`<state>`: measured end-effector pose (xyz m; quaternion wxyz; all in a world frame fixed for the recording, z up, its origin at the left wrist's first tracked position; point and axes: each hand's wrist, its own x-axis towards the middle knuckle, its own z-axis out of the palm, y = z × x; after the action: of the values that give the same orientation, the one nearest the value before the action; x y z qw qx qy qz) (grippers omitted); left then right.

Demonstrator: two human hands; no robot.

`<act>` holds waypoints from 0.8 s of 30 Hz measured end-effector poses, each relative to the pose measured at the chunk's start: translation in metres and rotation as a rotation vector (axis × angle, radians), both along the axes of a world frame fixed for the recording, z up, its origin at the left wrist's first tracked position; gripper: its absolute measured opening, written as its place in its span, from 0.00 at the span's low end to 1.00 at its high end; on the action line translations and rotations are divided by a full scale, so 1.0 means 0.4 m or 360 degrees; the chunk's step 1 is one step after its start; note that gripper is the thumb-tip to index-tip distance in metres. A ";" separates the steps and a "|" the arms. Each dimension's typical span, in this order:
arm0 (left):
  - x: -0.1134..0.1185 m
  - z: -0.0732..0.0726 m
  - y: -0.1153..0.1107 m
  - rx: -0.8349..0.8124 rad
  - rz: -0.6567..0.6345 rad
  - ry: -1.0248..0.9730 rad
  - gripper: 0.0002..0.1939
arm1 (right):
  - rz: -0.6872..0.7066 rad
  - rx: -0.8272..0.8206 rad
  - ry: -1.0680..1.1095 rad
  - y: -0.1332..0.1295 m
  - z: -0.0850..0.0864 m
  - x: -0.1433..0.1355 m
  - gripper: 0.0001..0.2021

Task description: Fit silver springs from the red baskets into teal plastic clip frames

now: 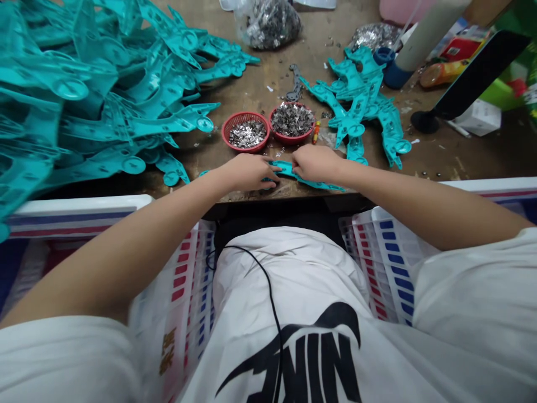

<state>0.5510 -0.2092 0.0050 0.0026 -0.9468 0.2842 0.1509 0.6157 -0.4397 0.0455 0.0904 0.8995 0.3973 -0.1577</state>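
A long teal plastic piece lies at the table's front edge, beneath both hands; one end reaches out to the right and a bit shows left of my left wrist. My left hand grips it near the middle, fingers curled over it. Closed fingers of my right hand press down on the same piece; what they pinch, if anything, is hidden. Just beyond the hands stand a red basket of shiny metal clips and a second red basket of darker metal clips.
Teal pieces pile high on the left; a smaller heap sits right. A bag of metal parts and a dark grey curved part lie farther back. A black phone-like panel on a stand rises right. Plastic crates flank my lap.
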 end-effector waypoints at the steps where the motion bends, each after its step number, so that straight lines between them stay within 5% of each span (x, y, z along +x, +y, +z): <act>1: 0.000 0.000 0.000 0.0010 -0.0001 0.0004 0.21 | -0.0007 0.0053 -0.0009 -0.003 0.002 0.010 0.20; 12: 0.009 0.013 0.020 -0.0061 0.0006 0.0021 0.20 | -0.0229 0.0013 -0.0169 -0.068 -0.004 0.149 0.23; 19: -0.006 0.021 -0.006 -0.0126 0.0007 -0.0108 0.24 | -0.0089 -0.0023 -0.0137 -0.042 -0.075 0.144 0.21; 24: -0.018 -0.004 -0.025 -0.0107 -0.0016 -0.0060 0.33 | -0.0071 -0.0067 -0.0170 -0.027 -0.077 0.132 0.20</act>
<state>0.5438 -0.2191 0.0033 -0.0230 -0.9476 0.2936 0.1234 0.6684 -0.4506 0.0148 0.1269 0.9132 0.3682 -0.1198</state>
